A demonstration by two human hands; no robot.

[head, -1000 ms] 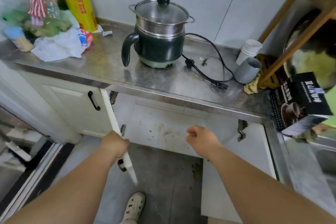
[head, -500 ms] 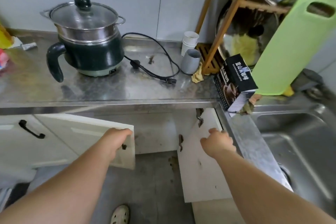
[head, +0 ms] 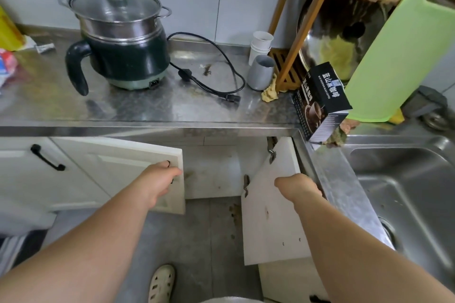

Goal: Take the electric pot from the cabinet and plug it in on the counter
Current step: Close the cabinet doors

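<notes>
The dark green electric pot [head: 128, 56] with a steel steamer ring and glass lid stands on the steel counter [head: 147, 108]. Its black power cord [head: 216, 74] lies loose on the counter to the pot's right, unplugged from the pot's socket. Below the counter both white cabinet doors stand partly open. My left hand [head: 157, 179] grips the handle edge of the left door [head: 138, 162]. My right hand [head: 298, 187] holds the top edge of the right door [head: 270, 224]. The cabinet inside [head: 214, 174] looks bare.
A grey cup [head: 261, 72] and stacked white cups [head: 261, 44] stand by a wooden rack [head: 307, 22]. A black coffee box [head: 322, 101] and a green cutting board [head: 398, 51] lean near the sink [head: 403, 192]. A shoe [head: 162, 283] shows on the floor.
The view swung right towards the sink. My left hand has swung the left door inward, narrowing its opening. My right hand moved onto the right door's edge.
</notes>
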